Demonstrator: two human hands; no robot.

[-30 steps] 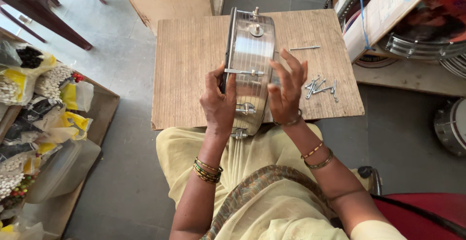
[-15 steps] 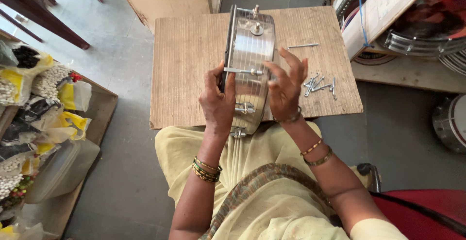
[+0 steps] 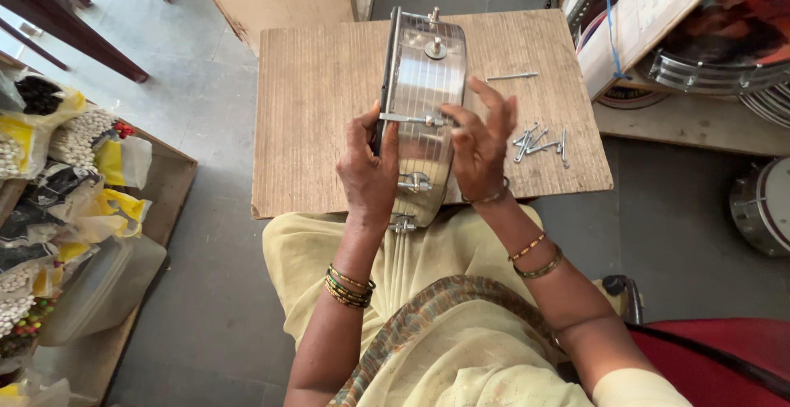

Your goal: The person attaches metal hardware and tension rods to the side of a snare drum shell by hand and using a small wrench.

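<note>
Shiny chrome metal drum shell [image 3: 424, 102] with lugs and tension rods stands on edge on the bare wooden board counter [image 3: 317, 111], its near end over the person's lap. Judged rigid, fairly light, slick on polished faces; rims and lugs offer the surest hold. Left hand [image 3: 369, 168]: grip closed around the left rim. Right hand [image 3: 481, 148]: fingers half open, fingertips on a tension rod. Loose steel screws [image 3: 539, 142] lie just right.

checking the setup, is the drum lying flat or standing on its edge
On edge: the drum shows its shiny shell upward, held by left hand and right hand.
</note>
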